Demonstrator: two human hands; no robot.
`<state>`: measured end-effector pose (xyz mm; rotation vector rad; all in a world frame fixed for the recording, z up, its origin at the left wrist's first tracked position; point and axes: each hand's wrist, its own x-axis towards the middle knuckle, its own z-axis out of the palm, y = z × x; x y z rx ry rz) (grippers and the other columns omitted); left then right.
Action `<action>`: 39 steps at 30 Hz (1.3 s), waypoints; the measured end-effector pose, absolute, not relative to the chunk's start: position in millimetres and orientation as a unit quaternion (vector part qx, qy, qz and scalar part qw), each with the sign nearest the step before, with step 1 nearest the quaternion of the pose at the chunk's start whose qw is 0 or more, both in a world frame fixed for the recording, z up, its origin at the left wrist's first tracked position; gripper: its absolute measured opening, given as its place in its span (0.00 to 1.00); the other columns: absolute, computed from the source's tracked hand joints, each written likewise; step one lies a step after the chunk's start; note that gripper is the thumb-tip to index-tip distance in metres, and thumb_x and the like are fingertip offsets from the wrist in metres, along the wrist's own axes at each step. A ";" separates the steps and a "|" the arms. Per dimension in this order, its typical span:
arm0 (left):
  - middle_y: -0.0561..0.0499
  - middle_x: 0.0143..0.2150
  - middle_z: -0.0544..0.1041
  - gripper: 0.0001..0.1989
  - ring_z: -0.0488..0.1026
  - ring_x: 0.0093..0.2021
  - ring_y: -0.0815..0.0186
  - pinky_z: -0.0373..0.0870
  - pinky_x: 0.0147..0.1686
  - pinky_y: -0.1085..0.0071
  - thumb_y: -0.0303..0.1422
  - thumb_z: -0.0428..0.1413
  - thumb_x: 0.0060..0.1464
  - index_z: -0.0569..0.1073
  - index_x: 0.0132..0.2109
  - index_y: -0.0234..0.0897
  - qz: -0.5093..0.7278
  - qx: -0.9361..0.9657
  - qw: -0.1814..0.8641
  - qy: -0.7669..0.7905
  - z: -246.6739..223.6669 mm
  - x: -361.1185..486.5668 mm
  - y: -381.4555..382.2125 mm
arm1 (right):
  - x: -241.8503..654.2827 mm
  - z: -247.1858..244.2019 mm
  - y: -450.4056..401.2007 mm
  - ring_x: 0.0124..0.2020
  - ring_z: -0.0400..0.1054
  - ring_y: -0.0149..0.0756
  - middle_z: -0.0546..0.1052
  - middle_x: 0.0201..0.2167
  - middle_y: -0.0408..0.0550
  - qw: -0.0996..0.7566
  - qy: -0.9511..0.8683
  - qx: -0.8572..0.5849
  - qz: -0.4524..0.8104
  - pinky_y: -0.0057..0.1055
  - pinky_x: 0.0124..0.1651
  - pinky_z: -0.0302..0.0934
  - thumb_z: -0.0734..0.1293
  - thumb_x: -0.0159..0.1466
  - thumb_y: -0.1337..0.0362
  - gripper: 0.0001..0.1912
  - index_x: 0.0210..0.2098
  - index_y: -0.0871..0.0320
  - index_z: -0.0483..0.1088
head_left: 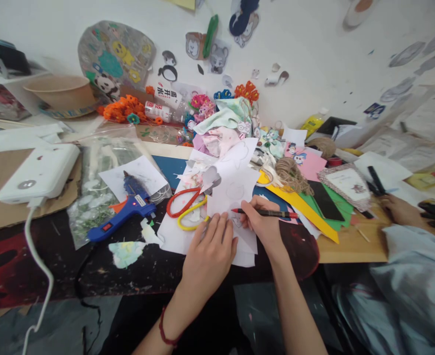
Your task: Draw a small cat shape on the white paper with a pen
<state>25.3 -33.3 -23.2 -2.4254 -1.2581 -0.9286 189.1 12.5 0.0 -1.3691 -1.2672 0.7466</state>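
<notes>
My right hand (261,221) is closed around a red-and-black pencil (272,213), its tip near a sheet of white paper (223,195). Faint outlines are drawn on that sheet, some of them partly under my fingers. My left hand (212,246) lies flat on the lower left part of the paper, fingers stretched out. Just beyond its fingertips rest scissors (183,203) with one red and one yellow handle loop; paper covers part of their blades. More white sheets lie under the drawing.
A blue hot glue gun (123,214) lies left, beside fabric scraps (126,252) and a plastic bag (88,197). A white power bank (40,172) trails a cable. Fabric and yarn flowers (125,108) pile up behind; twine (293,173) sits right. Another person's hand (398,209) holds a black marker (376,180).
</notes>
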 end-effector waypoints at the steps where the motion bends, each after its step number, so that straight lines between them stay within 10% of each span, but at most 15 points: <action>1: 0.42 0.59 0.78 0.16 0.75 0.59 0.56 0.63 0.59 0.57 0.33 0.50 0.68 0.75 0.56 0.30 -0.318 -0.834 0.127 -0.432 -22.9 25.4 -33.3 | 189.0 0.1 12.4 0.12 0.62 0.26 0.72 0.13 0.39 0.536 -0.532 -0.576 0.313 0.23 0.16 0.55 0.69 0.64 0.63 0.19 0.18 0.56 0.66; 39: 0.41 0.60 0.77 0.16 0.75 0.59 0.56 0.63 0.59 0.57 0.33 0.51 0.68 0.75 0.56 0.30 -0.313 -0.835 0.123 -0.435 -21.2 25.5 -32.9 | 188.2 0.8 11.2 0.13 0.63 0.27 0.72 0.14 0.39 0.519 -0.545 -0.581 0.310 0.23 0.18 0.58 0.70 0.63 0.62 0.19 0.18 0.55 0.64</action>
